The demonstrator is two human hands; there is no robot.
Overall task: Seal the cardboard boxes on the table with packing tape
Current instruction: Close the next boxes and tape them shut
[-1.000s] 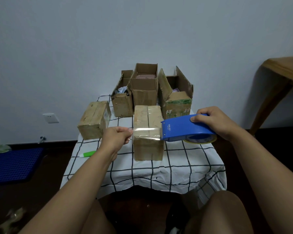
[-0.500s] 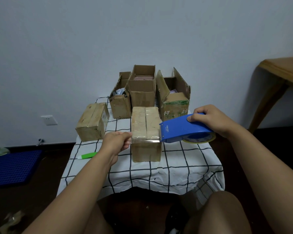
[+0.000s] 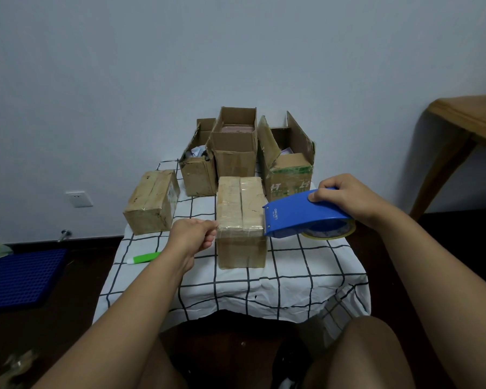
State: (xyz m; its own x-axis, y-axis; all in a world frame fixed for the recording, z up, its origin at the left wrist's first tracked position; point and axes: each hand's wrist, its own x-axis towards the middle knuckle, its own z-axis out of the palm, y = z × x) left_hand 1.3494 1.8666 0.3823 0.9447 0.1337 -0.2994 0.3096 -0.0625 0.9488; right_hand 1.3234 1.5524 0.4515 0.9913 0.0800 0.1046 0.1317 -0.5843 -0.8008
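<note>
Closed cardboard box at the middle of the counter, with clear tape stretched across its near top edge.

The left hand, fingers pinched narrow on the tape's free end, sits against the box's left side; the right hand grips the blue tape dispenser at the box's right edge. A green-capped marker lies left of the forearm. Further back, a second closed box sits left, and three open boxes stand by the wall.
</note>
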